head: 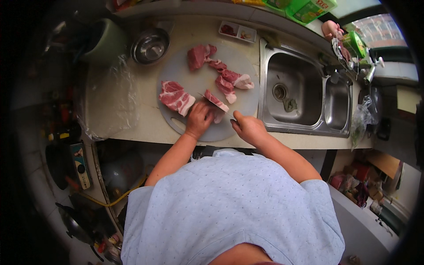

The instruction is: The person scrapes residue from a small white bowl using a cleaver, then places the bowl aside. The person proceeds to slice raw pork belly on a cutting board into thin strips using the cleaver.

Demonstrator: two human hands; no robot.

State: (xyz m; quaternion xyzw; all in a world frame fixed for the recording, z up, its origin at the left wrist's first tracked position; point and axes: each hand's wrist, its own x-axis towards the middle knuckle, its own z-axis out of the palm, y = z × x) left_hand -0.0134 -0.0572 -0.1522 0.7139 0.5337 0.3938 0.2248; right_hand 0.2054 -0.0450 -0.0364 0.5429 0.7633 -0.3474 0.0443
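Note:
On a round plastic cutting board (212, 79) lie several pieces of raw meat. My right hand (249, 128) grips a kitchen knife (222, 109) by its handle, the blade slanting up and left over the board. A strip of meat (215, 99) lies along the far side of the blade. My left hand (199, 120) presses on meat just left of the knife; its fingers partly hide that piece. A marbled slab (175, 96) is beside my left hand. Farther back are a thick chunk (198, 57) and fatty strips (232, 79).
A steel double sink (298, 89) adjoins the board on the right. Behind the board sit a metal bowl (150, 46) and a divided white dish (237, 32). Clear plastic bag (111, 99) covers the counter's left. Green containers (309, 11) line the back ledge.

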